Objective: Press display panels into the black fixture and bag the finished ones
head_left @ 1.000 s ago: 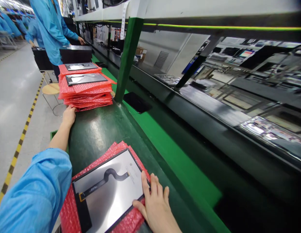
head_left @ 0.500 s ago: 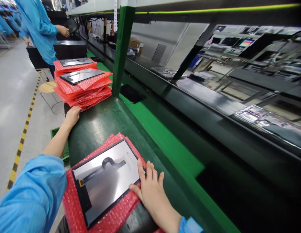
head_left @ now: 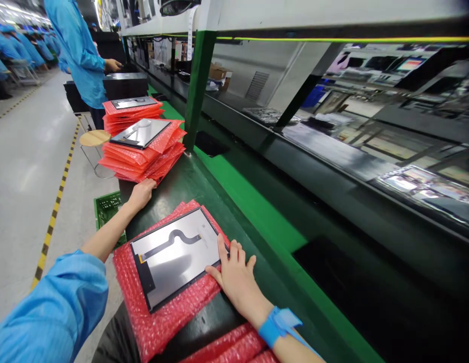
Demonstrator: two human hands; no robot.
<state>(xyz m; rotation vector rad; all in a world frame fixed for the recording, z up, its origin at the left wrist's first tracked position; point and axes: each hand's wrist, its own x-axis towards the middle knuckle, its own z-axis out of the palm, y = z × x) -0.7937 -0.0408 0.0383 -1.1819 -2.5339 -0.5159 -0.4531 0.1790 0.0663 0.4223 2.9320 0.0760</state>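
My left hand [head_left: 143, 194] is closed on the near lower corner of a stack of red bubble-wrap bags [head_left: 141, 159] on the dark green bench [head_left: 174, 181]. On top of that stack lies an LCD panel [head_left: 141, 133], tilted slightly. Closer to me, a second LCD panel [head_left: 170, 269], silver back up with a curved black ribbon cable [head_left: 176, 237], rests on red bubble-wrap bags [head_left: 134, 302]. My right hand [head_left: 236, 275] lies spread over this panel's right edge, thumb on its near side. A blue wrist strap [head_left: 278, 325] circles my right wrist.
Behind the near stack stands another red bag stack [head_left: 130, 115] with a panel on top. A green post [head_left: 199, 91] rises beside the stacks. A green crate [head_left: 108, 206] and round stool [head_left: 94, 137] are at the left. A co-worker in blue [head_left: 81, 50] stands beyond.
My left hand and the far bag stack have shifted toward me and to the right, and the stack's top panel has turned. My right hand stays on the near panel. The view has shifted slightly.
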